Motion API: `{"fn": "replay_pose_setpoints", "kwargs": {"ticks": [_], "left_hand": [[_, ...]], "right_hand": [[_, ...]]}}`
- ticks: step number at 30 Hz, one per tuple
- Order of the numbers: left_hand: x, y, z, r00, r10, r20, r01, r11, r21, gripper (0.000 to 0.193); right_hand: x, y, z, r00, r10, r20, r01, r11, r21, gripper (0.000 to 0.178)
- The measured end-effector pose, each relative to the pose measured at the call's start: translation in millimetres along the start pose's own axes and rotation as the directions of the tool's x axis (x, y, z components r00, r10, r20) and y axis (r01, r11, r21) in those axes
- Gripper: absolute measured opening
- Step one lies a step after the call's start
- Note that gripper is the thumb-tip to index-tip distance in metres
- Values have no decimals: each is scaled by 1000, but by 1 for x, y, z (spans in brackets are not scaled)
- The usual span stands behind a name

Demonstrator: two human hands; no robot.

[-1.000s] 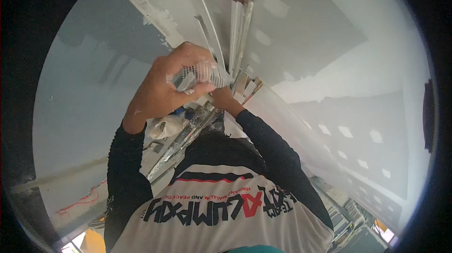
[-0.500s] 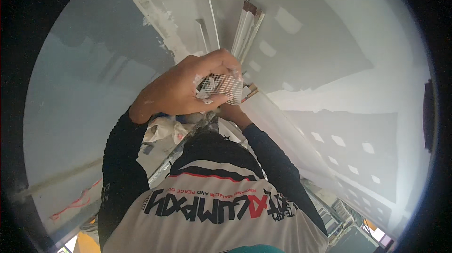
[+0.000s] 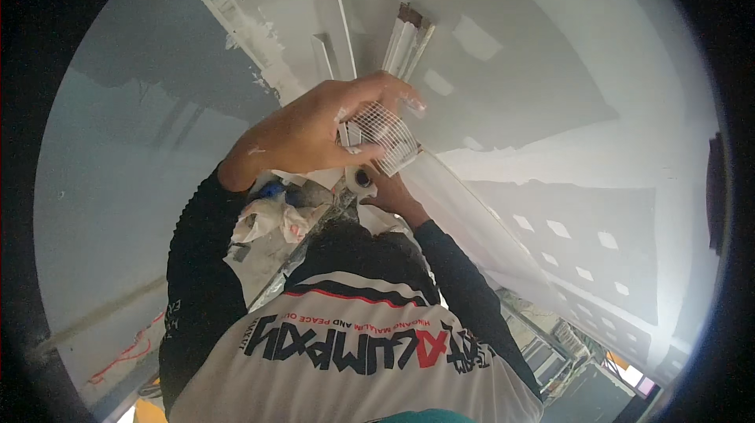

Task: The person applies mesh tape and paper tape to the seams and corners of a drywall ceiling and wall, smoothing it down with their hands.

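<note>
My left hand [image 3: 314,128] is raised in the middle of the view, white dust on its fingers. Its thumb and fingers curve around a short strip of white mesh joint tape [image 3: 393,144], the thumb lying against the near edge. Below and behind it, my right hand [image 3: 393,196] holds a white roll of tape [image 3: 362,177] with a dark hollow core. The left hand and the strip hide part of my right hand's fingers.
Grey wallboard [image 3: 503,100] with white filler patches rises ahead and to the right. White trim lengths [image 3: 405,45] lean at the far corner. A crumpled pale bag [image 3: 275,220] lies low on the left. A red string [image 3: 126,356] hangs at lower left.
The mesh strip has tilted and shifted slightly right, and my left forefinger has stretched out further. The tape roll in my right hand has come into sight.
</note>
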State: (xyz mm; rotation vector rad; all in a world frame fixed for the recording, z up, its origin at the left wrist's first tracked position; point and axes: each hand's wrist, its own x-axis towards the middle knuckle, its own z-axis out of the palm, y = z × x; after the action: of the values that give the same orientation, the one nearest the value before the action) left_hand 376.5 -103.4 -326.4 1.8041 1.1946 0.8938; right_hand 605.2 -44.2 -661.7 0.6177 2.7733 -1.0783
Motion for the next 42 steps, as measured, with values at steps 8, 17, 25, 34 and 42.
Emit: {"fn": "replay_pose_setpoints", "kwargs": {"ticks": [8,17,25,34,42], "left_hand": [[4,37,21,992,-8,-126,47,951,305,59],[29,101,56,985,-56,-161,131,851,508,48],[-16,127,7,870,-8,-493,273,840,469,21],[-33,116,17,682,61,-729,126,972,200,19],[-55,86,-17,561,57,-826,-70,997,22,16]], "right_hand": [[-91,56,-73,930,276,243,-257,960,-110,62],[-76,-12,-158,825,-197,-530,447,801,398,42],[-141,-5,-221,867,-64,-493,412,648,641,12],[-198,-62,-306,613,-8,-790,465,812,352,20],[-197,-108,-353,682,-107,-723,372,902,218,25]]}}
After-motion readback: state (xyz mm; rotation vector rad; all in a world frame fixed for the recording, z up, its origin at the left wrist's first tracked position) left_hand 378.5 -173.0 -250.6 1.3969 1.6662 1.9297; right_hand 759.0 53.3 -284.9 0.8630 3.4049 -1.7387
